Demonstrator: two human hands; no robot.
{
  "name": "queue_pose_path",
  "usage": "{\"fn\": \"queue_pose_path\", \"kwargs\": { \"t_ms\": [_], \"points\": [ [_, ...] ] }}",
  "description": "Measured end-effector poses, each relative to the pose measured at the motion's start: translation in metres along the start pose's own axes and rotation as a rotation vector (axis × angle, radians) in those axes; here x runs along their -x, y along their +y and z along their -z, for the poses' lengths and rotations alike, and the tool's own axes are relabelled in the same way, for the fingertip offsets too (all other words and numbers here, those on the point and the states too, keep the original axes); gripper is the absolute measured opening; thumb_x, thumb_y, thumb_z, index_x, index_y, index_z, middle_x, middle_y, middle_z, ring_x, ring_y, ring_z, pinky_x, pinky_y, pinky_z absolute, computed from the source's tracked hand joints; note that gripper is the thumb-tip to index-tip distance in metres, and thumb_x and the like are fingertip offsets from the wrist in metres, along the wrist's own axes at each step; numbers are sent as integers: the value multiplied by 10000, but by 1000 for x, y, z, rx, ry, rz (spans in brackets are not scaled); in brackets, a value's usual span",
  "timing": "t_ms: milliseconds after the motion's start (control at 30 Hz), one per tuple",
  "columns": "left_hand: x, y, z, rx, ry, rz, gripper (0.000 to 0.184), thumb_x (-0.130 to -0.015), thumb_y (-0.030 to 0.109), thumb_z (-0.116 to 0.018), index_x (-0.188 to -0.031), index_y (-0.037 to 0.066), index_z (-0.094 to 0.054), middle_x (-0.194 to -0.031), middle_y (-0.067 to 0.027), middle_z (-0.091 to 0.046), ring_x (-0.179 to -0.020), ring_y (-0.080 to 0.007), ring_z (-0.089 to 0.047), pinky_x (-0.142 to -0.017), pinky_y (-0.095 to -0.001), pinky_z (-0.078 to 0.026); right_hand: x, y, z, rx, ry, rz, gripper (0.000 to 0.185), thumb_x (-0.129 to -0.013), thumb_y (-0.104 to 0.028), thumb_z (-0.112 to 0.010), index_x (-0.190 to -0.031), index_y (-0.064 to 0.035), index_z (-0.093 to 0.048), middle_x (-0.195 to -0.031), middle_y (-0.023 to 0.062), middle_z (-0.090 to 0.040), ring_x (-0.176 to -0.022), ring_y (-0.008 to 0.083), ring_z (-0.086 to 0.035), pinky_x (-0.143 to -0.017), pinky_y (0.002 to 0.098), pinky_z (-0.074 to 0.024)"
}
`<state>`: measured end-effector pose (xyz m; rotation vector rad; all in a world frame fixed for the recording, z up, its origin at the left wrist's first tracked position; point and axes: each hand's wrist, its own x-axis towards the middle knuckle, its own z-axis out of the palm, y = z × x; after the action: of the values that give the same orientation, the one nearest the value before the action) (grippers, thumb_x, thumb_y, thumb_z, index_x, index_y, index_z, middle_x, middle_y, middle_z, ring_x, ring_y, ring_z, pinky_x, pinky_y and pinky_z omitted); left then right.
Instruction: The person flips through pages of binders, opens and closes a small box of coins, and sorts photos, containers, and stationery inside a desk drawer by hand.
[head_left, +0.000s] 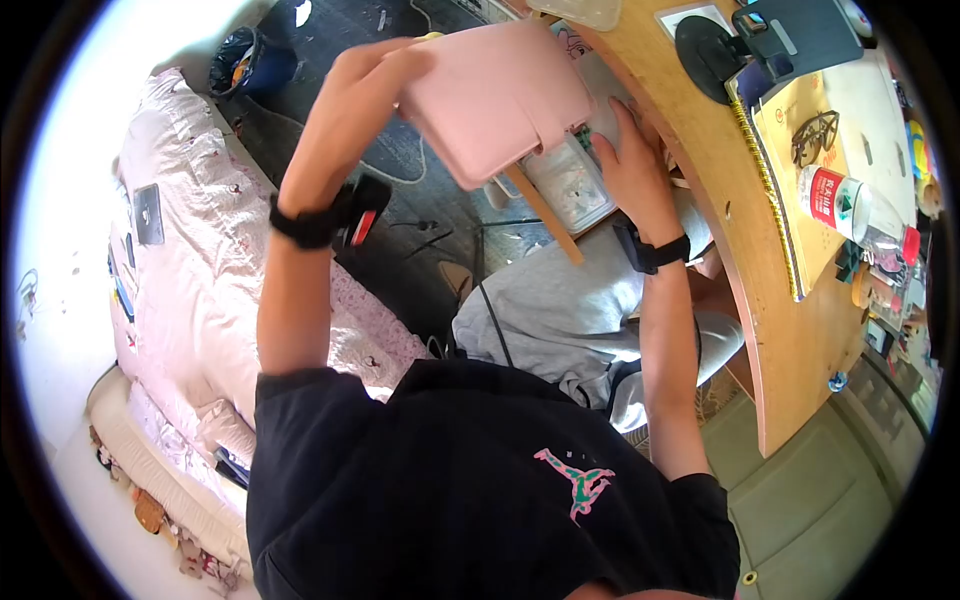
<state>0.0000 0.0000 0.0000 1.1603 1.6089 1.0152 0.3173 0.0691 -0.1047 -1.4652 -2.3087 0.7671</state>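
Note:
A pink case (500,95) with rounded corners hangs tilted above the floor, left of the desk. My left hand (375,85) is closed on its left edge, with the fingertips partly hidden behind it. Below and right of the case, my right hand (632,160) has its thumb and fingers apart, beside a grey surface near the desk edge. Between the hands, under the case, is a white container (572,185) with small items I cannot make out. A wooden strip (545,215) sticks out next to it.
The wooden desk (745,310) curves along the right, holding a bottle (850,205), glasses (815,138), a spiral notebook (765,180) and a black stand (705,60). A bed (190,270) lies left. Cables cross the floor near a bin (255,65).

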Motion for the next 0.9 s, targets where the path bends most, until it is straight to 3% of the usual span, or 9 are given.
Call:
{"fn": "queue_pose_path", "kwargs": {
  "t_ms": [67,200,300,367,467,567,733,833,900],
  "points": [
    [32,6,6,121,124,100,408,-987,236,-562,-1196,-89,-693,-975,-36,-693,-894,-119,-578,-828,-263,-452,2,-3,3,140,39,78,510,-947,-248,-683,-1393,-37,-550,-1277,296,-632,-1196,460,-594,-999,526,-474],
    [85,-1,-10,479,225,65,467,-1010,208,-545,-1342,-120,-575,-1224,-130,-670,-1143,-168,-611,-1010,-295,-447,2,-9,8,63,56,59,504,-942,-254,-696,-1373,-29,-562,-1301,298,-609,-1208,453,-574,-1018,499,-466],
    [114,-23,-44,639,235,10,592,-1024,227,-584,-1489,-94,-405,-1425,-158,-558,-1275,-207,-570,-1106,-331,-414,21,-37,31,-138,133,158,504,-960,-268,-698,-1374,-14,-560,-1327,225,-622,-1237,356,-589,-1039,433,-468],
    [127,-31,-67,503,200,-97,641,-1006,219,-629,-1510,-79,-367,-1459,-172,-526,-1298,-220,-551,-1100,-359,-424,43,-74,51,-1068,-158,-136,603,-956,-272,-731,-1430,7,-484,-1368,144,-594,-1270,249,-565,-1064,381,-456],
    [140,-25,-97,179,159,-278,778,-910,118,-745,-1532,-65,-316,-1406,-180,-543,-1272,-244,-562,-1092,-385,-437,70,-99,58,-1201,-21,-87,690,-946,-214,-747,-1475,36,-381,-1377,118,-562,-1262,206,-556,-1050,362,-476],
    [140,-17,-123,-21,82,-526,796,-815,36,-813,-1473,-15,-369,-1351,-214,-541,-1138,-275,-645,-934,-385,-532,83,-98,73,-988,77,-58,768,-914,-161,-768,-1498,39,-310,-1373,144,-547,-1227,225,-582,-1008,370,-512],
    [136,-9,-153,85,9,-589,806,-787,-32,-813,-1444,30,-350,-1278,-226,-559,-1081,-289,-660,-851,-397,-560,107,-75,89,-1078,217,-149,807,-905,-172,-739,-1508,77,-265,-1318,171,-568,-1194,222,-603,-964,346,-534],
    [138,-4,-160,53,-71,-620,820,-790,-76,-796,-1450,37,-324,-1271,-229,-556,-1110,-302,-644,-852,-405,-564,121,-71,97,-820,185,-231,862,-906,-189,-684,-1530,127,-180,-1347,256,-526,-1215,312,-595,-1002,380,-509],
    [136,-2,-166,58,-107,-683,817,-796,-96,-784,-1451,35,-315,-1283,-233,-549,-1129,-311,-635,-854,-408,-565,127,-70,94,-709,292,-138,909,-892,-190,-656,-1533,159,-113,-1403,333,-442,-1241,418,-550,-1038,432,-474]
  ]
}}
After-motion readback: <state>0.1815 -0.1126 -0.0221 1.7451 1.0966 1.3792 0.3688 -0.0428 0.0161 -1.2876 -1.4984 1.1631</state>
